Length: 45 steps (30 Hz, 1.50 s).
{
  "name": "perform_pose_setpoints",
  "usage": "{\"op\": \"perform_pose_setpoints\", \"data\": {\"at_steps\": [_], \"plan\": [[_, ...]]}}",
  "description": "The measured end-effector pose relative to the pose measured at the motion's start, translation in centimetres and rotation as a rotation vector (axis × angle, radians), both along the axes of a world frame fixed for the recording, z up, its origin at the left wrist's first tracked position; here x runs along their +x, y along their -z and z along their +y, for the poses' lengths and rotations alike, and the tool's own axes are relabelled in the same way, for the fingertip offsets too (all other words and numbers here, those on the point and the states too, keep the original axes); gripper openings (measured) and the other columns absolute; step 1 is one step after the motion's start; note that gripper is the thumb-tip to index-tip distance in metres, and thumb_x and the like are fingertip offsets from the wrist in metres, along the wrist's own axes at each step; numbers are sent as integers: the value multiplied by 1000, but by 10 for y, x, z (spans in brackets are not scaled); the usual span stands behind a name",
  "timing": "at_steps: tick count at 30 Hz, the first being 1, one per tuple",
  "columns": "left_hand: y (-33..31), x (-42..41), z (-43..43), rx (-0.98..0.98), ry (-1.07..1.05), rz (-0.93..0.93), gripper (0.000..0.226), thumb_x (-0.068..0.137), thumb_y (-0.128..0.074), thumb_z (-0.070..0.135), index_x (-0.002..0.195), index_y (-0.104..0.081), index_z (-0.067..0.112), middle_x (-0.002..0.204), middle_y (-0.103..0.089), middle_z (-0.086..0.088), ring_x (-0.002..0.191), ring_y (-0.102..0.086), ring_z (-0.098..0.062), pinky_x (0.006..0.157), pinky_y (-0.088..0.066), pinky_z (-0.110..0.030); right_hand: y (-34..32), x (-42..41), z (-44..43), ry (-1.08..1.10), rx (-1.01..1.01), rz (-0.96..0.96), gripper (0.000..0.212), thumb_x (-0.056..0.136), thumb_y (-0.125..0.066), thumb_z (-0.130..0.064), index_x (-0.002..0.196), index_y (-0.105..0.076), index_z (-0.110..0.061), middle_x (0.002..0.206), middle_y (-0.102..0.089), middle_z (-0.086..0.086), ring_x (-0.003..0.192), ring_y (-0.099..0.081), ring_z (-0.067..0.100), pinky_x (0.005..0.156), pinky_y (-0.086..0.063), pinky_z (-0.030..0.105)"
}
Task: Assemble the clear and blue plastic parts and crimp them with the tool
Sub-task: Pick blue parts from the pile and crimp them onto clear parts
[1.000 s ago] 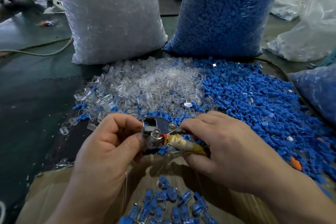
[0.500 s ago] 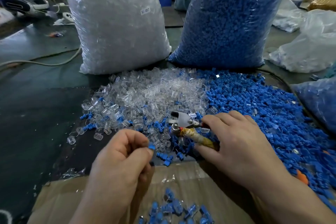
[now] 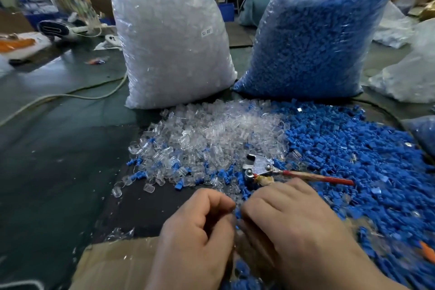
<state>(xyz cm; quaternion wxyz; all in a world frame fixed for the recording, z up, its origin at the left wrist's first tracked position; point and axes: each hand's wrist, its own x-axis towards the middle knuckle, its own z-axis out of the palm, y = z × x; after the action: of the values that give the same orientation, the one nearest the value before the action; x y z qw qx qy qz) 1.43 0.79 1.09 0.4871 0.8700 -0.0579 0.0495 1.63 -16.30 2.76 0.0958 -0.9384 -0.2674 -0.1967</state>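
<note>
Left hand (image 3: 200,231): your fingers pinch a blue part (image 3: 237,214), near the tool (image 3: 259,167).
Right hand (image 3: 289,223): your curled fingers sit by the tool; can't tell what they hold.

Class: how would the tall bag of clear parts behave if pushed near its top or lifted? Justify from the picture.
The bag of clear parts would probably dent, not tip: its thin film is wrinkled and its base spreads wide. Lifted, it would likely sag and shift, being full of small loose pieces.
</note>
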Motion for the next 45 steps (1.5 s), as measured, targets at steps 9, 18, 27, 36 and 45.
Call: {"op": "perform_pose_setpoints", "data": {"at_steps": [9,18,27,36,45], "plan": [[-10,3,7,-153,89,54,43,70,-46,69,84,-66,33,67,-66,12,60,-58,1,57,-49,-24,-9,-5,4,-34,109,98,28,94,-44,-36,86,-65,-19,83,-60,-3,77,-57,20,69,-50,37],[-18,-4,8,8,251,-254,12,85,-57,52,93,-62,44,79,-66,23,63,-61,7,53,-43,-3,-27,-17,11,62,961,938,18,70,-50,-34,58,-51,-20,54,-45,-10,50,-42,7,47,-33,26],[-15,9,38,337,270,-22,16,79,-69,36,89,-63,47,76,-68,23,66,-63,0,50,-49,-17,-26,-14,-18,380,-22,599,30,95,-41,-51,78,-48,-27,68,-55,-10,62,-51,7,55,-42,31],[-10,7,26,304,373,137,36,71,-53,75,104,-50,62,82,-69,25,64,-65,1,58,-51,-16,-4,-7,-10,367,-60,488,32,91,-46,-63,101,-40,-32,86,-49,-12,71,-48,20,54,-36,34],[6,27,19,719,196,-88,60,88,-49,55,146,-44,45,112,-45,19,101,-49,-5,84,-43,-25,7,5,11,211,-23,426,47,90,-42,-68,120,-41,-32,95,-49,-7,89,-58,23,61,-34,35]]}}
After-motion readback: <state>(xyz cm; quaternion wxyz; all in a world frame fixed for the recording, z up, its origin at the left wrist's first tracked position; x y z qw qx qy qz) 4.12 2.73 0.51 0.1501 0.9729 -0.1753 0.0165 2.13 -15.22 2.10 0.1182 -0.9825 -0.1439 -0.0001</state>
